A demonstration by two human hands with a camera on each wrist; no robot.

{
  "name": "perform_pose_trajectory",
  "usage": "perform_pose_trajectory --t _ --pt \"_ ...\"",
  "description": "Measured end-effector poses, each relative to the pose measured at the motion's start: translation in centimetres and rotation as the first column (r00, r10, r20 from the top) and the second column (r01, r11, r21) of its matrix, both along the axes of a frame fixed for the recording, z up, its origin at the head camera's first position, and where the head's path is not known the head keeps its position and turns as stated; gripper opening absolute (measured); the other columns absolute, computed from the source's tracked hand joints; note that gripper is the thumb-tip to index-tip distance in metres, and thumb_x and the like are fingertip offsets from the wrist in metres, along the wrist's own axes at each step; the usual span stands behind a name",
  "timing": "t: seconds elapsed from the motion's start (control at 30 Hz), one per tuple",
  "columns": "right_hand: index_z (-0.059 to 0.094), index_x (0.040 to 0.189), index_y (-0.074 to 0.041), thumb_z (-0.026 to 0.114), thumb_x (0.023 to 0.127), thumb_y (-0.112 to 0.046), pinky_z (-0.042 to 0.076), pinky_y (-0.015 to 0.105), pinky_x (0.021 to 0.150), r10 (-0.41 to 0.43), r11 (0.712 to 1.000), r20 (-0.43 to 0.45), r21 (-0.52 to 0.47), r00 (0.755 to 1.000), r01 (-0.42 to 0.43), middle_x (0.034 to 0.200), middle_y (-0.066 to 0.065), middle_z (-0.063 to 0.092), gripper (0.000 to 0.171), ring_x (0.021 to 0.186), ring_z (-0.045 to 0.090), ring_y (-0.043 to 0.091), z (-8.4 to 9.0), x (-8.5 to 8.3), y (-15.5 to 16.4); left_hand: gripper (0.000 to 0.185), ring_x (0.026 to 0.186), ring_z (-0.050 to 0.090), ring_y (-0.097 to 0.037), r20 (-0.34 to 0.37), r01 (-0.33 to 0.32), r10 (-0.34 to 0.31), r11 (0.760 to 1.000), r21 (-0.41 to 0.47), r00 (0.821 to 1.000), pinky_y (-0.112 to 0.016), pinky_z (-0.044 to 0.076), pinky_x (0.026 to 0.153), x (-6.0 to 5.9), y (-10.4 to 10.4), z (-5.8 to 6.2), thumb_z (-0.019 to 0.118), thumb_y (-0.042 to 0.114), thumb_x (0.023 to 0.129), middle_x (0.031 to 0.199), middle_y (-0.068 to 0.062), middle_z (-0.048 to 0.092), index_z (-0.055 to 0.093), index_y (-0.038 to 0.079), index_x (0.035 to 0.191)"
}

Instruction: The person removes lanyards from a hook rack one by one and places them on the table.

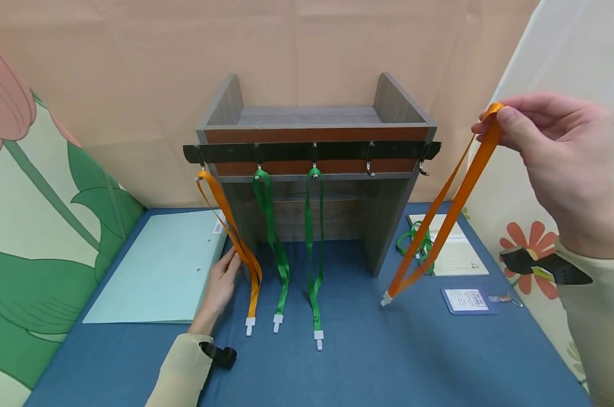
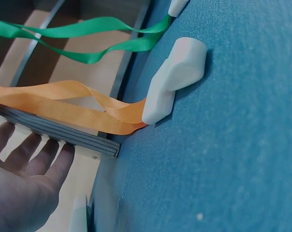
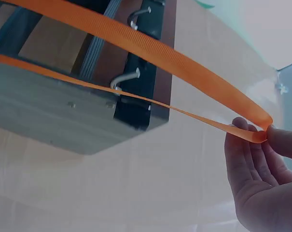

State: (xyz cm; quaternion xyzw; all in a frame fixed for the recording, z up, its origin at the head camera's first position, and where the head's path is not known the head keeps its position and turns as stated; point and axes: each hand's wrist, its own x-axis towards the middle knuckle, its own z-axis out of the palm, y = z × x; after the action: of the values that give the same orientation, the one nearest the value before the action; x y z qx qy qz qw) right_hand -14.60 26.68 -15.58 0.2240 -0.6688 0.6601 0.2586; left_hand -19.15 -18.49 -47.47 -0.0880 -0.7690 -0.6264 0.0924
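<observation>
Left hand (image 1: 220, 285) lies low, centre-left of frame, on the blue counter (image 1: 368, 362), fingers straight & relaxed, touching the hung orange strap (image 1: 236, 237) beside a pale folder (image 1: 154, 271). Right of centre, a card holder (image 1: 465, 299) & notepad (image 1: 454, 249) lie on the counter. Right hand (image 1: 556, 152), upper right, pinches the top of a 2nd orange strap (image 1: 439, 220); its white clip (image 1: 385, 299) touches the counter. Behind, a wooden shelf (image 1: 317, 130) w/ hook rail (image 1: 312, 151) carries two green straps (image 1: 271, 226) at centre.
</observation>
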Motion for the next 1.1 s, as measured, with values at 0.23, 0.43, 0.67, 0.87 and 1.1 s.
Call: perform_pose_trajectory --t 0.23,0.43,0.67,0.87,1.1 --pt "0.063 0.111 0.012 0.067 0.088 -0.010 0.049 0.022 0.086 -0.161 0.986 0.055 0.060 0.985 0.158 0.102 0.019 0.067 0.032 0.091 0.065 0.023 -0.3 0.2 1.9 0.044 0.123 0.044 -0.035 0.026 0.007 -0.007 1.000 -0.010 1.000 -0.047 0.039 0.098 1.2 0.8 2.4 0.038 0.016 0.105 0.142 -0.023 0.041 0.036 -0.003 0.145" --pt "0.060 0.115 0.015 0.064 0.090 -0.008 0.048 0.019 0.086 -0.109 0.994 0.063 0.009 0.992 0.108 0.103 0.017 0.066 0.034 0.093 0.064 0.022 -1.0 -0.1 4.0 0.043 0.121 0.046 -0.034 0.026 -0.003 0.003 1.000 -0.003 1.000 -0.047 0.040 0.098 1.2 1.0 2.6 0.039 0.015 0.105 0.140 -0.022 0.043 0.038 -0.002 0.144" --pt "0.058 0.114 0.018 0.063 0.090 -0.002 0.050 0.018 0.080 -0.072 0.997 0.046 -0.028 0.996 0.073 0.099 0.016 0.067 0.032 0.089 0.066 0.021 -1.6 -0.9 5.9 0.043 0.120 0.046 -0.035 0.028 -0.001 0.001 1.000 0.000 1.000 -0.052 0.039 0.098 1.4 0.9 2.6 0.039 0.016 0.105 0.140 -0.023 0.044 0.038 -0.002 0.144" --pt "0.059 0.115 0.015 0.062 0.090 -0.004 0.048 0.016 0.081 -0.116 0.993 0.003 -0.019 0.993 0.116 0.102 0.014 0.066 0.031 0.091 0.065 0.018 -1.8 -1.4 7.6 0.043 0.122 0.046 -0.034 0.037 0.001 -0.001 1.000 -0.001 0.999 -0.051 0.039 0.099 1.4 0.9 2.7 0.039 0.017 0.105 0.141 -0.022 0.043 0.038 -0.001 0.144" --pt "0.061 0.114 0.011 0.057 0.093 -0.002 0.047 0.015 0.081 -0.131 0.991 -0.030 0.006 0.991 0.131 0.101 0.012 0.066 0.025 0.092 0.063 0.017 -2.4 -1.6 10.0 0.044 0.121 0.047 -0.033 0.038 0.004 -0.003 1.000 -0.012 0.999 -0.048 0.040 0.099 1.3 0.9 2.7 0.038 0.017 0.105 0.140 -0.021 0.044 0.038 -0.001 0.144"
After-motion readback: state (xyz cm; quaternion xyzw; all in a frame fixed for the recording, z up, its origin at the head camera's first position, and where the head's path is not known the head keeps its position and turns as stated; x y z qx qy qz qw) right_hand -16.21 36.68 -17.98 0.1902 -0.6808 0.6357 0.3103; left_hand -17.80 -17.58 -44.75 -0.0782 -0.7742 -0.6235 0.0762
